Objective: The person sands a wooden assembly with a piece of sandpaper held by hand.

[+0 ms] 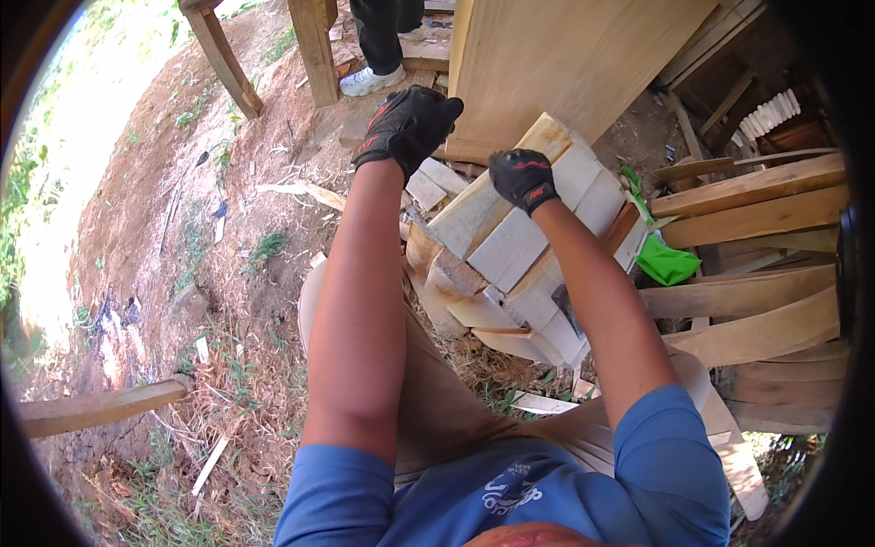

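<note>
Both hands wear black work gloves with red markings. My left hand [412,130], arm stretched forward, is curled closed beside the lower left edge of a broad wooden panel [556,68]. What its fingers hold, if anything, is hidden. My right hand [523,177] is closed like a fist over a stack of pale wood blocks [515,251] in front of me. Nothing can be made out in it, and whether it touches the top board cannot be told. A dark tool-like object [567,310] lies on the stack, partly covered by my right forearm.
Long planks [747,205] are piled at the right, with a bright green cloth or bag [668,262] beside them. Another person's leg and white shoe [372,80] stand beyond my left hand, near wooden posts [314,50]. A beam [105,407] lies at the left on dirt ground with scraps.
</note>
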`<state>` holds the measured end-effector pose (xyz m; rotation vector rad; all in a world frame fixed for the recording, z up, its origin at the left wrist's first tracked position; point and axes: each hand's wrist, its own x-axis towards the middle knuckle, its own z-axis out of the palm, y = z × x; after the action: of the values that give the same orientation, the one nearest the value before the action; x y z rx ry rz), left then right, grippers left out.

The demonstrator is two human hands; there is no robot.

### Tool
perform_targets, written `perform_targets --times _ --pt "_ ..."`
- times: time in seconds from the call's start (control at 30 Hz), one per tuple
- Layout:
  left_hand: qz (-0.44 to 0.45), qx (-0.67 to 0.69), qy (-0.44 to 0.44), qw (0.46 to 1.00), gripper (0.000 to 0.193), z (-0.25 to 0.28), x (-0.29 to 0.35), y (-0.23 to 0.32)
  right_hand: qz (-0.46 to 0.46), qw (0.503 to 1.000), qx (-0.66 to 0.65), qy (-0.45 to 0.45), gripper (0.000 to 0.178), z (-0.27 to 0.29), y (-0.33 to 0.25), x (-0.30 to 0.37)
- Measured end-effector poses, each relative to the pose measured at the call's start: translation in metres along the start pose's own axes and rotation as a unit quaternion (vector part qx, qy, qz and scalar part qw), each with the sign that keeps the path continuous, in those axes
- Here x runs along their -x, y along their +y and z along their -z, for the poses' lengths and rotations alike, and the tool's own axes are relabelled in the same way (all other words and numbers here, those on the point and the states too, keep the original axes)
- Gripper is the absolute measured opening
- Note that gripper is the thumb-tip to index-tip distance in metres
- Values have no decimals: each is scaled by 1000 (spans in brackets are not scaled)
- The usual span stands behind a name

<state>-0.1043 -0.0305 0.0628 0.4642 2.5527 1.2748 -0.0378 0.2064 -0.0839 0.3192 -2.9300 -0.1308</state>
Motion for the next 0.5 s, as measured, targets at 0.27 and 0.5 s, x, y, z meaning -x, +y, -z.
perform_targets --times 0.27,0.5 --pt "23 -3 21 999 50 1 3 -7 87 986 -128 58 21 30 -114 34" --pt "5 3 -18 1000 47 -11 2 6 -18 1000 12 3 28 10 20 2"
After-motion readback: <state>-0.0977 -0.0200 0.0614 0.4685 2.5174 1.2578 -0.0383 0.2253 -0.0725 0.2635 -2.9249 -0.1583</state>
